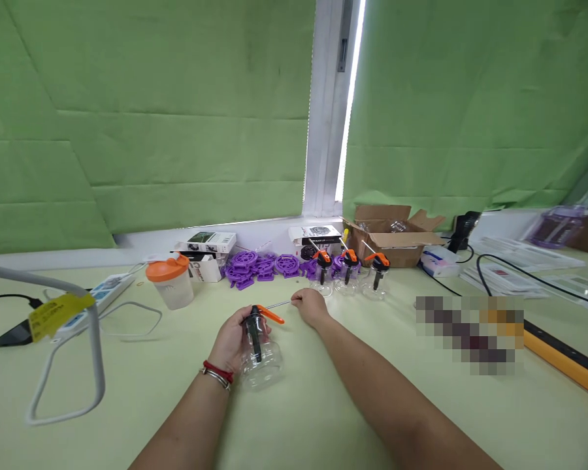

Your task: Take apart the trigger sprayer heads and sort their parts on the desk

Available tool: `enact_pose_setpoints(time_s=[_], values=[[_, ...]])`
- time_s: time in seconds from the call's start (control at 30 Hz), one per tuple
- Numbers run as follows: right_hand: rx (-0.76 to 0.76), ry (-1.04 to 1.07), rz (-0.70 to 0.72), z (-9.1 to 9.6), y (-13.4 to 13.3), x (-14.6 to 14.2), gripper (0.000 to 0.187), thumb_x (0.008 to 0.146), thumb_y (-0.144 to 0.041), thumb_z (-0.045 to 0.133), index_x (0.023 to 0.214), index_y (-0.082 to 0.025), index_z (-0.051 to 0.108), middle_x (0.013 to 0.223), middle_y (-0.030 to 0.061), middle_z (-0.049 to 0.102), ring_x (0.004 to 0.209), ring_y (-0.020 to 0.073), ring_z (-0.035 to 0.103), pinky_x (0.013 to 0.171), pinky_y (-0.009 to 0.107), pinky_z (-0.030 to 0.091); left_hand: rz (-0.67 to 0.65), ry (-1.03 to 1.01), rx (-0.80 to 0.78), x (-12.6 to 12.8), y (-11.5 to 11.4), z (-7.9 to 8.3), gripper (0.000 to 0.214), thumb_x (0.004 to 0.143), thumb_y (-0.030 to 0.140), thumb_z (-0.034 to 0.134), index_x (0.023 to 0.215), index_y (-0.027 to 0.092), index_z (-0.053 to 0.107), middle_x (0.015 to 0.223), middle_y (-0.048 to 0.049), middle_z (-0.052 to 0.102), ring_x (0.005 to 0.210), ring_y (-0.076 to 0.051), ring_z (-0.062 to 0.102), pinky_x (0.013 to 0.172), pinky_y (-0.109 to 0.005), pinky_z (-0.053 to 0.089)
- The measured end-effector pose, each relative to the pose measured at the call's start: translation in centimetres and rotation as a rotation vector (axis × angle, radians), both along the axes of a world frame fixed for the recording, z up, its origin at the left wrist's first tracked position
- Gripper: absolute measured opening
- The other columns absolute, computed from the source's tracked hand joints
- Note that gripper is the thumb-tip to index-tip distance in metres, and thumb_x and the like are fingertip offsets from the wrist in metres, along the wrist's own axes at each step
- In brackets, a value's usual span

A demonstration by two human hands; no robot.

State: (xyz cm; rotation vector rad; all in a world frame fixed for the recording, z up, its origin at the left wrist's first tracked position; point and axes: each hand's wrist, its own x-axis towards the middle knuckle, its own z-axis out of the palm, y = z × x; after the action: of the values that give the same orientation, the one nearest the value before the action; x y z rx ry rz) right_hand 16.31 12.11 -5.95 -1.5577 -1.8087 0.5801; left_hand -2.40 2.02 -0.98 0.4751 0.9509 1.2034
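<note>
My left hand (230, 338) is closed around a clear plastic bottle (263, 373) with a black top and an orange lever, tilted slightly over the table. From its top a thin metallic rod (278, 304) runs out to the right. My right hand (312, 305) pinches the far end of that rod between thumb and fingertips. Just behind the right hand stand three similar upright bottles, a left one (322, 282), a middle one (347, 282) and a right one (375, 284), each with an orange-and-black top and a thin rod slanting up.
Purple plastic parts (267, 266) lie heaped before small boxes (210, 243) at the wall. An open cardboard box (396, 245) stands behind the bottles. Left are an orange-lidded cup (177, 290), a power strip (102, 295) and a white bent tube frame (98, 365). A pixelated patch covers something at right.
</note>
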Motion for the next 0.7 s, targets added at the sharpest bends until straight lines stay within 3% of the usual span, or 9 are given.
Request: enact_pose_setpoints(time_s=[0.2, 0.37, 0.47, 0.53, 0.6, 0.7], values=[[0.009, 0.099, 0.004, 0.6, -0.5, 0.5, 0.019, 0.069, -0.017, 0.064, 0.086, -0.021, 0.071, 0.087, 0.0041, 0.067, 0.082, 0.0182, 0.058, 0.076, 0.029, 0.041, -0.035, -0.014, 0.002, -0.2, 0.1, -0.3, 0.023, 0.081, 0.030, 0.051, 0.072, 0.010, 0.059, 0.060, -0.0075, 0.063, 0.055, -0.020, 0.063, 0.051, -0.031, 0.051], [-0.066, 0.280, -0.017, 1.8, -3.1, 0.3, 0.028, 0.084, -0.034, 0.047, 0.091, -0.014, 0.065, 0.088, 0.0077, 0.066, 0.073, 0.0154, 0.058, 0.065, 0.027, 0.045, 0.005, -0.046, 0.060, 0.0, -0.2, 0.5, 0.020, 0.081, 0.029, 0.050, 0.077, 0.011, 0.058, 0.063, -0.0062, 0.063, 0.056, -0.019, 0.063, 0.050, -0.030, 0.050], [-0.239, 0.410, 0.107, 3.0, -6.0, -0.3, 0.047, 0.088, -0.050, 0.036, 0.085, -0.012, 0.064, 0.076, 0.0081, 0.066, 0.055, 0.0122, 0.055, 0.047, 0.024, 0.040, -0.021, -0.086, 0.159, 0.5, -0.9, 1.0, 0.016, 0.080, 0.028, 0.051, 0.083, 0.014, 0.058, 0.068, -0.0050, 0.064, 0.058, -0.019, 0.064, 0.051, -0.030, 0.049], [-0.523, 0.694, 0.311, 4.1, -8.0, -0.6, 0.056, 0.084, -0.062, 0.037, 0.086, -0.012, 0.062, 0.076, 0.0090, 0.065, 0.053, 0.0111, 0.054, 0.043, 0.022, 0.037, -0.071, -0.098, 0.231, 1.0, -1.4, 1.2, 0.015, 0.079, 0.027, 0.052, 0.089, 0.015, 0.058, 0.069, -0.0042, 0.064, 0.058, -0.019, 0.063, 0.053, -0.030, 0.049], [-0.595, 0.870, 0.423, 5.2, -9.7, -0.5, 0.054, 0.081, -0.064, 0.043, 0.086, -0.013, 0.060, 0.077, 0.0069, 0.064, 0.053, 0.0092, 0.054, 0.045, 0.020, 0.037, -0.126, -0.086, 0.282, 1.7, -1.9, 1.4, 0.019, 0.079, 0.028, 0.053, 0.092, 0.016, 0.058, 0.069, -0.0037, 0.063, 0.057, -0.019, 0.063, 0.053, -0.031, 0.048], [-0.609, 0.928, 0.460, 6.0, -11.6, 0.0, 0.045, 0.076, -0.058, 0.058, 0.083, -0.013, 0.059, 0.075, 0.0040, 0.062, 0.056, 0.0086, 0.054, 0.050, 0.020, 0.039, -0.103, -0.037, 0.351, 2.6, -2.4, 1.5, 0.025, 0.079, 0.033, 0.057, 0.095, 0.014, 0.060, 0.072, -0.0040, 0.063, 0.060, -0.017, 0.062, 0.057, -0.029, 0.049]])
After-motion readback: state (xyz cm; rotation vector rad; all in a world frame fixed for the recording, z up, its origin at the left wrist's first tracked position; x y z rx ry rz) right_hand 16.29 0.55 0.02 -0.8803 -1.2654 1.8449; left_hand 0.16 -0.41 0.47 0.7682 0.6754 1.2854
